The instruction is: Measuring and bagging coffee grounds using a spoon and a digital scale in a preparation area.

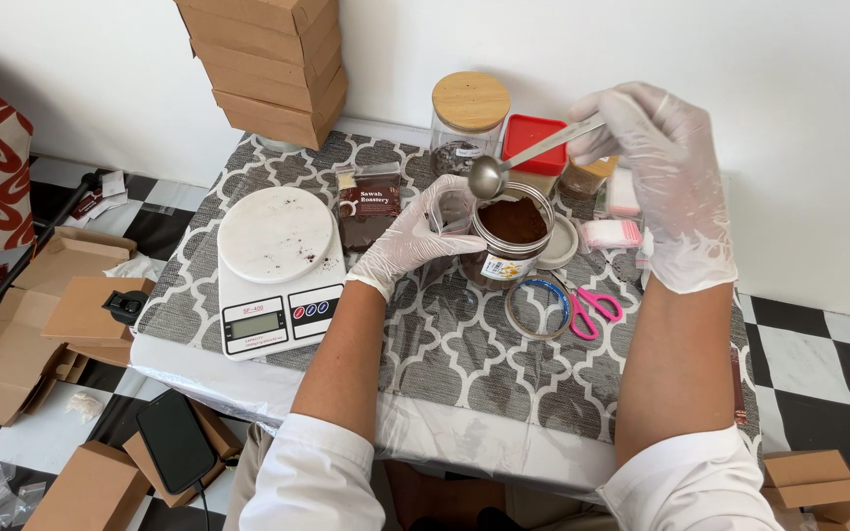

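While left hand [415, 236] clasps small bag [453, 208] — right hand [656, 157] grips spoon [533, 154] over jar [511, 236].

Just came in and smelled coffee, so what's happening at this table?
A person in clear gloves holds a metal spoon in the right hand over an open jar of brown powder. The left hand holds a small clear bag beside the jar. A white kitchen scale sits to the left, nothing on it but a few specks.

Scale [277, 270] left of open jar [510, 241]; scissors [592, 307] right; boxes [266, 64] behind.
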